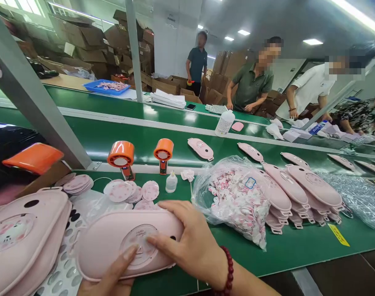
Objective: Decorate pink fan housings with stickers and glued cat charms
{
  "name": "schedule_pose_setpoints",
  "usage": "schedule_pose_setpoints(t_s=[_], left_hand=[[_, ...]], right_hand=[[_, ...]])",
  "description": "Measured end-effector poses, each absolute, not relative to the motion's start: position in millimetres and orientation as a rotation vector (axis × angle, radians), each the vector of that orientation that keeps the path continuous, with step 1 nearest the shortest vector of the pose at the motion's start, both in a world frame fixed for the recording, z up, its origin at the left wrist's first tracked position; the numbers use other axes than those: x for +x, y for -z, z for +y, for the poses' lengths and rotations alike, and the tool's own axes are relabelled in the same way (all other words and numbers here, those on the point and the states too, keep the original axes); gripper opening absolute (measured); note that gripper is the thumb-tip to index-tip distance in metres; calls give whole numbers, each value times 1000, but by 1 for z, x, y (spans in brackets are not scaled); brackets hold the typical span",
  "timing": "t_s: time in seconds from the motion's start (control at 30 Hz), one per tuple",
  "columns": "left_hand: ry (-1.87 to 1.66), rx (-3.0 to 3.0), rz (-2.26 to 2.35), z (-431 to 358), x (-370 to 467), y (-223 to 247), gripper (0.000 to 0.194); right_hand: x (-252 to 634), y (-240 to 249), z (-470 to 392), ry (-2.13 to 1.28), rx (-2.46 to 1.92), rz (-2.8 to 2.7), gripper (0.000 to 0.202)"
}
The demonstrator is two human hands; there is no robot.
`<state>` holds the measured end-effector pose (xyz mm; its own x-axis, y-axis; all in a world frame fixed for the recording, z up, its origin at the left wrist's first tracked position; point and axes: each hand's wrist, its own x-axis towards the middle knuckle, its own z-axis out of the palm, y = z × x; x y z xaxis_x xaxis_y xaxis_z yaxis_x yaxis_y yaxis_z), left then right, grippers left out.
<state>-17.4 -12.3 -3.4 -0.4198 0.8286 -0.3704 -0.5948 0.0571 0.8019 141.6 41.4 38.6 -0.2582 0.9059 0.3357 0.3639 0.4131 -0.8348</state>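
Note:
A pink oval plastic lid [105,236] is held in front of me, with a clear round panel near its middle carrying a printed picture. Beneath its lower edge my left hand [111,275] supports it, thumb on the round panel and fingers mostly hidden. Over the right end curls my right hand [195,242], thumb pressing on the same panel and fingers along the top edge. Round printed discs [119,190] lie behind the lid. At the left rest more pink lids [48,230], stacked beside a white sheet with round holes [64,273].
A clear bag of small printed pieces [236,193] sits right of my hands, before stacked pink lids [316,185]. Orange tools [121,154] and a small bottle [171,183] stand behind. More lids lie on the green belt [138,144]. Several people work across the line.

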Motion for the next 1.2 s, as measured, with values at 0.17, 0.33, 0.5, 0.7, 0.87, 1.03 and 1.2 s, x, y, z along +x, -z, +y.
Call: schedule_pose_setpoints(t_s=[0.17, 0.33, 0.5, 0.7, 0.87, 1.03, 1.2], left_hand=[[-1571, 289, 1232, -18, -17, -9, 79], [-1597, 349, 1258, -14, -14, -10, 75], [-1571, 279, 1328, -7, -18, -7, 73], [-1547, 133, 1434, 2, -28, -2, 79], [-1548, 119, 1456, 1, -32, 1, 71], [-1572, 138, 1458, 2, -32, -1, 65], [-1588, 168, 1451, -1, -30, -1, 61]], right_hand=[[139, -30, 39, -1257, -1086, -1642, 30], [135, -23, 34, -1259, -1099, -1584, 30], [141, -17, 45, -1228, -1146, -1597, 45], [145, 11, 108, -947, -1398, -1579, 67], [130, 38, 146, -978, -1377, -1656, 40], [147, 18, 120, -973, -1179, -1722, 36], [181, -20, 66, -986, -831, -1761, 42]])
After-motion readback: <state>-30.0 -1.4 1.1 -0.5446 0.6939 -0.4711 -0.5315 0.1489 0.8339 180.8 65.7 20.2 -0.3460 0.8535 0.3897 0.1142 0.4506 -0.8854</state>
